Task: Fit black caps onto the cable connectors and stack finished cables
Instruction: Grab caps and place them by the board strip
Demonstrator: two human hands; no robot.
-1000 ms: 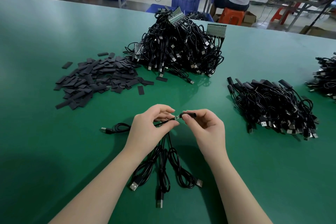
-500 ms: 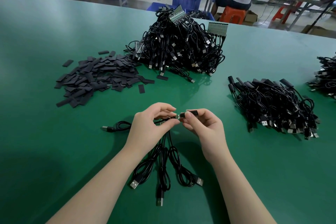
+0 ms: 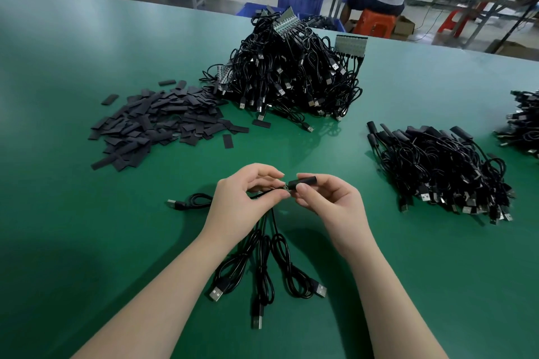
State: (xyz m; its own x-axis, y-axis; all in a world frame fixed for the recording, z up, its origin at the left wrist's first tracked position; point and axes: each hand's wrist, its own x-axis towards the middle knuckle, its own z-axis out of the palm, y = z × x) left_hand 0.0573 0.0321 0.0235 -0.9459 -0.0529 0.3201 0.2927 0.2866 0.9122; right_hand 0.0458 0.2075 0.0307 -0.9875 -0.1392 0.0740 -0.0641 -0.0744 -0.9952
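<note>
Pinched between the right hand (image 3: 332,201)'s thumb and fingers, the short black tubular plastic cap (image 3: 303,180) has moved onto the small metal connector (image 3: 285,187) that the left hand (image 3: 245,198) pinches at the end of its thin black cable (image 3: 262,195); 1 second ago a sliver of gap showed between them, and now the cap's mouth touches the connector tip. Judging by that, this cap is starting to seat but is not yet pushed home. 3 more looped cables (image 3: 264,265) hang from the left grip onto the green bench (image 3: 87,242), apparently uncapped. Finished capped cables (image 3: 437,166) lie stacked at right, loose flat black caps (image 3: 151,122) at left, the uncapped heap (image 3: 288,76) beyond.
</note>
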